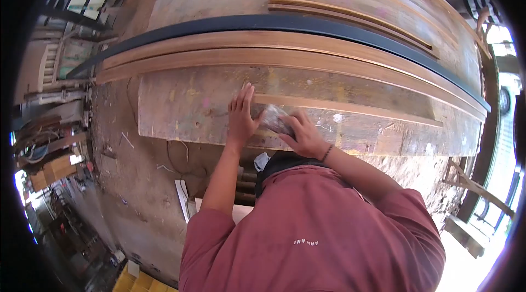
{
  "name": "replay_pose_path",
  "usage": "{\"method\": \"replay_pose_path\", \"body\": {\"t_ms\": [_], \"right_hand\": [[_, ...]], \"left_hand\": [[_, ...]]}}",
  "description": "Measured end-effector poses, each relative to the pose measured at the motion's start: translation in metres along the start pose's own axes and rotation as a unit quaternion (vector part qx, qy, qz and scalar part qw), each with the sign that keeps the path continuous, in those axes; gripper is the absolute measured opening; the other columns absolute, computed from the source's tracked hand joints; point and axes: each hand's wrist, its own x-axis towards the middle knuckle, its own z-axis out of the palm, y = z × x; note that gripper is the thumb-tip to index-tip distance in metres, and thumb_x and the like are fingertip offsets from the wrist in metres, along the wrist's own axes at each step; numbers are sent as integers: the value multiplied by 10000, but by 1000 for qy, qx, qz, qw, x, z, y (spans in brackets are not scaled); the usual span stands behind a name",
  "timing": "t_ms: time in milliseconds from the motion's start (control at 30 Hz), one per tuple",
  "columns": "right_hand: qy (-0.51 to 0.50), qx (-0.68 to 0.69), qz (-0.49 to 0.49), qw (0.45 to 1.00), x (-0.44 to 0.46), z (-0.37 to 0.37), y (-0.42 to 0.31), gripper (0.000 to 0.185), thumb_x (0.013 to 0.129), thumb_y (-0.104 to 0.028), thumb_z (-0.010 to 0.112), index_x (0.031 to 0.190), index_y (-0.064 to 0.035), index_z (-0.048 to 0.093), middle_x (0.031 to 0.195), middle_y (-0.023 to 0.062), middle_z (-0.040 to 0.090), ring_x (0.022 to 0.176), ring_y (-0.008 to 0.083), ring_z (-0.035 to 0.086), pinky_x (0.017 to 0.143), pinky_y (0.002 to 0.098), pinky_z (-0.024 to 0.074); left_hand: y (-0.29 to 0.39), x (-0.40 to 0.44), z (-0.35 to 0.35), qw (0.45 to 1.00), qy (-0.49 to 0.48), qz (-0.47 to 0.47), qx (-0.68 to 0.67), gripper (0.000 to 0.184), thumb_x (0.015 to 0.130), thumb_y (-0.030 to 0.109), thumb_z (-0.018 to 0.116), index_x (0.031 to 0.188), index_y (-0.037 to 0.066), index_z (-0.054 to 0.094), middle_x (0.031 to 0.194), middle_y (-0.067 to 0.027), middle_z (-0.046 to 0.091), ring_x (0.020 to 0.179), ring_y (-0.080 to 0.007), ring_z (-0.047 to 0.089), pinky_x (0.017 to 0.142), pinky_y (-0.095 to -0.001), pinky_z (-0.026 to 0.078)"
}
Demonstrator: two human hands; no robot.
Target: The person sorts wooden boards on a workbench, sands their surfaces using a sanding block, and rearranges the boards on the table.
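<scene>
Both hands at work near the edge of the tabletop

From where I stand, the tabletop [181, 111] has its near edge right in front of the person, who leans close in a dark red shirt [312, 226]. The short wooden strip [350, 108] lies on it, running off to the right from the hands, and its far end stops short of the right edge. Paint-marked surface shows on both sides of it, and a wider patch runs from the left hand [243, 115] to the left edge. Beyond, two long wooden strips [263, 56] lie side by side, their left ends jutting past that edge, with a dark strip [307, 25] just behind them limiting the room on the far side.

The left fingers are stretched out and close together, the thumb apart, at the left end of the short strip; I cannot tell whether they press on it. The right hand [301, 132] curls its fingers and thumb around a grey wad [274, 116], blurred, near the left thumb and beside the short strip. A dark bracelet [327, 152] circles the right wrist.
</scene>
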Motion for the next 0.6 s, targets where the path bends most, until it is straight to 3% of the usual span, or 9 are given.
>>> {"method": "replay_pose_path", "body": {"t_ms": [67,133,233,333,467,600], "right_hand": [[-19,-74,47,996,-47,-17,34,551,953,-297,751,1428,-82,575,1223,195,545,1184,405,522,1037,515,465],[9,-142,94,985,-91,-30,62,552,950,-298,752,1430,-91,576,1242,191,547,1195,406,522,1049,523,460],[59,-221,157,961,-134,-50,83,556,946,-307,752,1432,-103,577,1279,187,548,1213,410,521,1062,536,452],[86,-246,209,942,-163,-61,92,585,937,-340,760,1441,-114,568,1346,183,547,1235,416,520,1069,539,443],[150,-242,196,938,-189,-97,103,577,942,-360,767,1427,-120,569,1377,182,553,1231,413,530,1043,544,443],[262,-285,197,901,-224,-171,131,543,958,-347,761,1394,-84,571,1346,191,579,1150,410,568,997,545,452]], "left_hand": [[21,-6,7,999,19,25,31,722,1005,417,681,1620,117,448,1625,-84,511,1532,-297,415,1267,-524,282],[38,-10,20,984,-66,66,150,890,989,504,680,1692,100,313,1737,-111,348,1603,-303,318,1308,-527,211],[83,0,33,980,-131,70,135,941,988,550,661,1692,53,283,1755,-141,299,1635,-306,251,1331,-531,153],[127,12,56,970,-184,120,109,979,981,551,663,1689,9,258,1772,-159,246,1647,-316,216,1338,-531,126],[187,36,94,945,-234,199,111,1013,950,522,690,1680,-22,245,1761,-185,249,1637,-344,232,1345,-499,141],[248,52,133,924,-246,266,118,914,975,382,664,1676,-31,247,1750,-201,265,1630,-349,247,1343,-489,165]]}}
